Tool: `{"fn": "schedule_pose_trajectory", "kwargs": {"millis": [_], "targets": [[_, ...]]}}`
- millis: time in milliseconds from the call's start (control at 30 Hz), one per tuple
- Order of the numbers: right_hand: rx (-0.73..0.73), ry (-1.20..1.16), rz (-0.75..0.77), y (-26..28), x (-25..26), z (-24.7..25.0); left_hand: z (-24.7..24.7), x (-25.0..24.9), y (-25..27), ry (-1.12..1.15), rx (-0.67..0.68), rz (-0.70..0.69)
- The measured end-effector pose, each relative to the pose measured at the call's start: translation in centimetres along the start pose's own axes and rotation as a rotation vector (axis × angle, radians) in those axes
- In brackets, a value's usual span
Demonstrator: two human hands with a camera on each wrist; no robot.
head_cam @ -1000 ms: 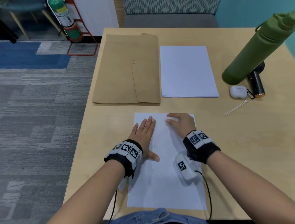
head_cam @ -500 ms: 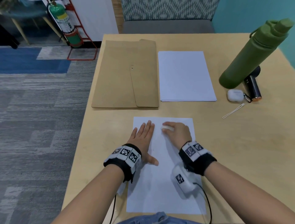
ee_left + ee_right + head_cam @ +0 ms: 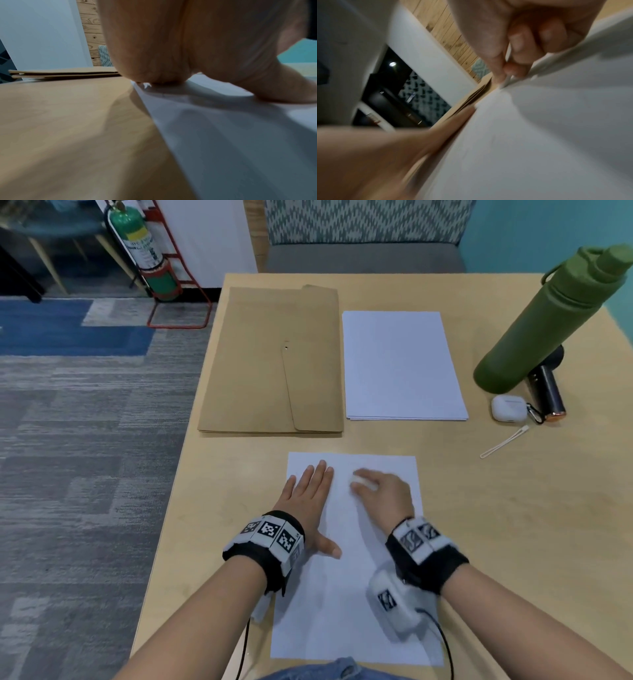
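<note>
A single white sheet (image 3: 342, 611) lies on the wooden table (image 3: 513, 525) in front of me. My left hand (image 3: 310, 491) rests flat on the sheet's left side, fingers straight and thumb spread. My right hand (image 3: 380, 494) is curled over the upper middle of the sheet and pinches a small white object (image 3: 358, 481), perhaps an eraser, whose tip touches the paper. In the right wrist view the thumb and fingers (image 3: 518, 44) close on the thin white object (image 3: 506, 81) above the sheet (image 3: 539, 135). The left wrist view shows my palm (image 3: 188, 40) pressed on the sheet (image 3: 240, 135).
A brown envelope (image 3: 274, 361) and a stack of white paper (image 3: 400, 364) lie side by side beyond the sheet. At the far right stand a green bottle (image 3: 548, 320), a dark cylinder (image 3: 546, 395), a white earbud case (image 3: 508, 409) and a thin white strap (image 3: 503, 441). The table's left edge drops to carpet.
My right hand has slid the white object a little toward me and leftward on the sheet. The left hand stays flat in place. The head view has tilted slightly.
</note>
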State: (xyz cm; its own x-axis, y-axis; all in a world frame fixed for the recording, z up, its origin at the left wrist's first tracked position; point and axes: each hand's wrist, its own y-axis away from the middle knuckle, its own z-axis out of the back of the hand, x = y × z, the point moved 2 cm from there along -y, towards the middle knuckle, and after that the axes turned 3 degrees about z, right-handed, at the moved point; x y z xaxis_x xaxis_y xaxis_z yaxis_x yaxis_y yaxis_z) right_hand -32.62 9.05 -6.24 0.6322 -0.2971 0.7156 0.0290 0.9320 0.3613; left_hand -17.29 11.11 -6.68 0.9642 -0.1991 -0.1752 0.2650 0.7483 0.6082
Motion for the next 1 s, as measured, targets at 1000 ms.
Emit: {"fn": "schedule_pose_trajectory", "kwargs": {"millis": [1000], "targets": [[0.186, 0.053, 0.019, 2.0, -1.3, 0.7, 0.0, -0.1, 0.0, 0.019, -0.007, 0.000]]}}
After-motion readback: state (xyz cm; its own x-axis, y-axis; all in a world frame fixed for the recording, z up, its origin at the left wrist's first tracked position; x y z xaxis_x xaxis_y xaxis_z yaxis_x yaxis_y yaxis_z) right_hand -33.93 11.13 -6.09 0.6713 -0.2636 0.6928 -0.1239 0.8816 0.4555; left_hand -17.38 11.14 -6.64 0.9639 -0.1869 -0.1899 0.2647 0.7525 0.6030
